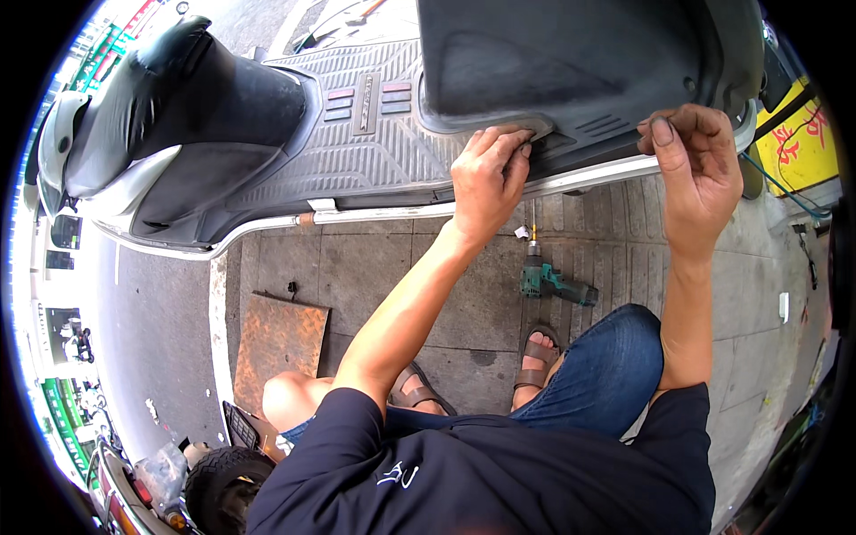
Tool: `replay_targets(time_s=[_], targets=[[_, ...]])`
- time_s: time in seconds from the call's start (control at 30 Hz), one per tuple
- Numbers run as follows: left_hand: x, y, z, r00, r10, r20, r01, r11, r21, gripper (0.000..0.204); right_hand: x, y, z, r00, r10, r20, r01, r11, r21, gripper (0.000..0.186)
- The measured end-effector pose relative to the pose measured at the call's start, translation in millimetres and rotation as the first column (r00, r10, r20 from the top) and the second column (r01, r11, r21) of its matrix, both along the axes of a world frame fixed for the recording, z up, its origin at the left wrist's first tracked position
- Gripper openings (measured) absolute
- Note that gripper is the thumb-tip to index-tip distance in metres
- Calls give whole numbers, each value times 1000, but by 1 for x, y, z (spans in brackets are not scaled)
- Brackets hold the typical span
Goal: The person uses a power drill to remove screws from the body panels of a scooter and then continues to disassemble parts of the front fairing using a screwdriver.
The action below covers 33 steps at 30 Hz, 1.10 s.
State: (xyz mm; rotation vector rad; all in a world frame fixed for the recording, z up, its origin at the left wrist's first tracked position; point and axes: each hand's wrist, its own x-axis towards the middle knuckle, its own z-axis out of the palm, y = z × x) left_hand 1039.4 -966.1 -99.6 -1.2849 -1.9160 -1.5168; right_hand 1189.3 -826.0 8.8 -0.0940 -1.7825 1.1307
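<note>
A scooter with a dark ribbed footboard [357,160] stretches across the upper part of the head view. A large black plastic panel [571,71] rises at the footboard's right end. At that panel's lower edge my left hand [490,174] has its fingers curled and pressed together, gripping the edge beside a small pointed tab. My right hand [695,169] is raised in front of the panel's right end, palm partly toward me. Its thumb meets the bent fingers in a pinch; whatever they hold, if anything, is too small to make out.
A green and black cordless drill [548,281] lies on the paving beyond my sandalled feet. A rusty brown board [281,343] rests left of my knee. A tyre [227,486] stands at lower left. The scooter's black seat [196,98] is upper left, a yellow sign [798,147] far right.
</note>
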Motion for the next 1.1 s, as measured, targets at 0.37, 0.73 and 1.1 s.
replay_targets(time_s=[0.37,0.73,1.1], targets=[[-1,-3,2,992,21,-126,-28,998,-58,16,1,-2,1,999,4,40,-3,1000,-18,16],[-16,-7,10,967,-45,-249,15,993,-120,17,2,-2,4,964,-136,228,86,972,219,18],[-18,-8,8,972,-72,-224,45,991,-126,16,5,-4,6,951,-170,257,98,958,269,18]])
